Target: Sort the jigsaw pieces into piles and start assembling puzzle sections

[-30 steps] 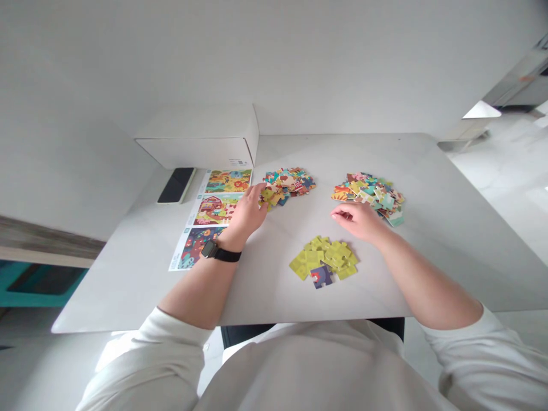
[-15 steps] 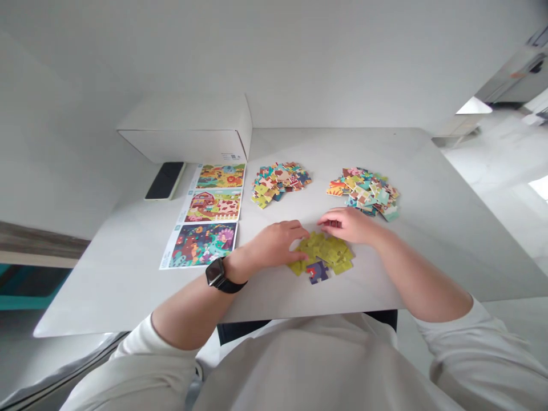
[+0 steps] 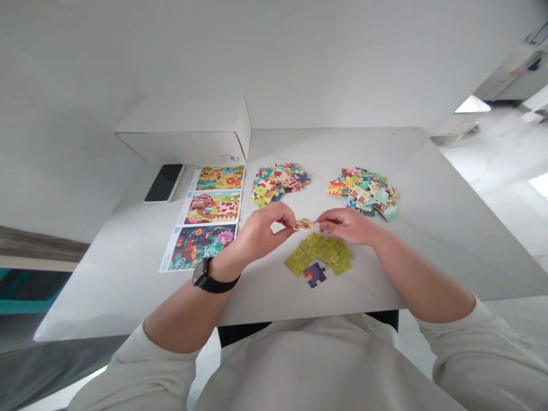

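Observation:
My left hand (image 3: 262, 231) and my right hand (image 3: 349, 225) meet above the table, both pinching one small colourful puzzle piece (image 3: 305, 224) between their fingertips. Just below the hands lies a heap of face-down yellow-green pieces (image 3: 320, 254) with one dark blue piece (image 3: 314, 275) at its near edge. Two heaps of colourful pieces lie farther back: one (image 3: 278, 181) in the middle, another (image 3: 363, 192) to the right. A black watch (image 3: 205, 277) is on my left wrist.
A sheet with three puzzle pictures (image 3: 206, 214) lies to the left on the white table (image 3: 436, 228). A white box (image 3: 188, 132) stands at the back left, with a black phone (image 3: 163, 182) beside it. The table's near edge runs just before my body.
My left hand came back from the middle heap to the yellow-green heap, then lifted. Both hands now hold one colourful piece between them above that heap.

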Demonstrator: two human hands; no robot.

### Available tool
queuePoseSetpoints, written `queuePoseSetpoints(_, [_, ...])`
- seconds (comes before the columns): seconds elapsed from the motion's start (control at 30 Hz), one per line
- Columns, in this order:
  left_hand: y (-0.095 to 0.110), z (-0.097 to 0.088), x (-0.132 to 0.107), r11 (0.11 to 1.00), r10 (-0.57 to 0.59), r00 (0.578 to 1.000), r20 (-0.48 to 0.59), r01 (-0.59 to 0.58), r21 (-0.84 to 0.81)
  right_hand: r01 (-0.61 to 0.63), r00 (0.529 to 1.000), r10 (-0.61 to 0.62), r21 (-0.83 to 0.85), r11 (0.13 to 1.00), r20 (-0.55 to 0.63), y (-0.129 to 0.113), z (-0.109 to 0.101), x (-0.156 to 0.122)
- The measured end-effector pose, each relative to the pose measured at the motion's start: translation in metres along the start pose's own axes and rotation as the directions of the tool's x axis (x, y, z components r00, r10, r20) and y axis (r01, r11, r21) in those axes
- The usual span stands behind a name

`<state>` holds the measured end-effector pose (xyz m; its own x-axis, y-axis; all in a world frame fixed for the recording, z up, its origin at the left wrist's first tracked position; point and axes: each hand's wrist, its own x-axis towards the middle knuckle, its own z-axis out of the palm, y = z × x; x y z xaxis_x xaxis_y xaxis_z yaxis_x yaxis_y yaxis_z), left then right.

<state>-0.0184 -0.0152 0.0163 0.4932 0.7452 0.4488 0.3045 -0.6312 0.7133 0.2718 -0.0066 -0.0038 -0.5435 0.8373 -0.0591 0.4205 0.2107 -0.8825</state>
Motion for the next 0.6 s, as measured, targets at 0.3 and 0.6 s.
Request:
queuePoseSetpoints(0.3, [0.003, 0.009, -0.006, 0.961, 0.241, 0.965, -0.102, -0.222, 0.167, -0.052, 0.988, 0.115, 0.484, 0.874, -0.102, -0.013, 0.017, 0.005])
queuePoseSetpoints(0.6, [-0.003, 0.008, -0.002, 0.908, -0.395, 0.916, 0.074, 0.401, -0.122, -0.051, 0.97, 0.141, 0.401, 0.915, -0.198, -0.007, 0.015, 0.005])
